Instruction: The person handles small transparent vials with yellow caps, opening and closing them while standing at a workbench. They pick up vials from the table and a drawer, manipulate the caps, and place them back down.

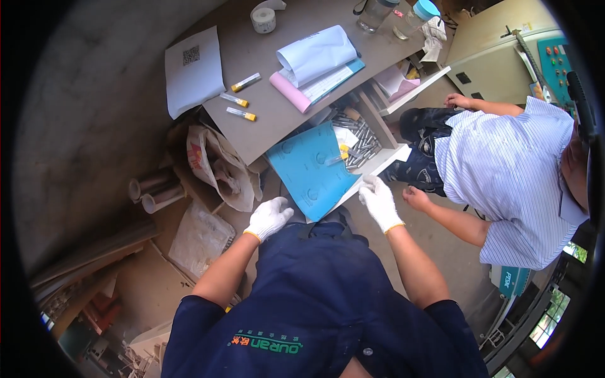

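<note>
Both my hands wear white knit gloves with yellow cuffs. My left hand hovers beside the near left side of a blue sheet, its fingers loosely bent and apart, holding nothing visible. By the sheet's right corner, my right hand has its thumb and fingers apart at the front of an open drawer; whether it touches either is unclear. The sheet lies over the drawer's left part, with a small yellow-capped clear tube on it. Many metal rod-shaped bits fill the drawer's right part.
On the brown desk lie several yellow-ended tubes, a paper sheet, a clipboard, a paper roll and bottles. Another person stands close on the right. A second drawer is open; a sack stands left.
</note>
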A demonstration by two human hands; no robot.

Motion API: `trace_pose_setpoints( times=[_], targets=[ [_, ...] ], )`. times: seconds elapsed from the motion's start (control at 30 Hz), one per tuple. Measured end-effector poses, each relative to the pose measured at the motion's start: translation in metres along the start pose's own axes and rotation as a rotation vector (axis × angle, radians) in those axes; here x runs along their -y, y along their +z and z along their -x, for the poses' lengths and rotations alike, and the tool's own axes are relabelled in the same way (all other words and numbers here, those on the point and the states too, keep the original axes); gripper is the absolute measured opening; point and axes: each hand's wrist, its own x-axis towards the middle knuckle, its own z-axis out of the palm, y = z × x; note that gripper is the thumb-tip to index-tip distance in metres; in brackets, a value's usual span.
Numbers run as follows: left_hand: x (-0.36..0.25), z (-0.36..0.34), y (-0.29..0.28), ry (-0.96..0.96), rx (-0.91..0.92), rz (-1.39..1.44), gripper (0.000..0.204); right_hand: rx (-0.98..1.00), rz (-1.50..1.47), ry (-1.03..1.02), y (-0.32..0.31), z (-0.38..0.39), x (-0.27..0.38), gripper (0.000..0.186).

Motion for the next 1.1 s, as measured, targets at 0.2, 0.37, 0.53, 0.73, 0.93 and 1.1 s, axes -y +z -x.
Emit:
trace_pose_setpoints(
  times=[0.2,0.37,0.53,0.73,0.93,1.1],
  targets=[
    [-0.03,-0.006,0.007,0.102,0.07,0.002,0.056,0.066,0.133,0.078,0.026,0.045,-0.017,0.038],
    [0.0,-0.028,0.042,0.416,-0.005,-0.146,0.063,0.054,0.302,0.062,0.044,0.059,0.0,0.039],
    [-0.019,-0.026,0.025,0.429,0.169,-0.108,0.073,0.078,0.237,0.042,0.045,0.044,-0.012,0.033],
    [0.022,-0.007,0.009,0.143,0.058,0.458,0.051,0.149,-0.112,0.179,0.055,0.032,-0.023,0.019],
    [0.121,0.007,0.002,-0.287,-0.192,0.266,0.049,0.199,-0.218,0.273,0.064,0.028,-0.004,0.019],
    [0.193,0.009,0.012,-0.539,-0.236,0.142,0.054,0.212,-0.468,0.265,0.063,0.022,-0.011,0.017]
  ],
)
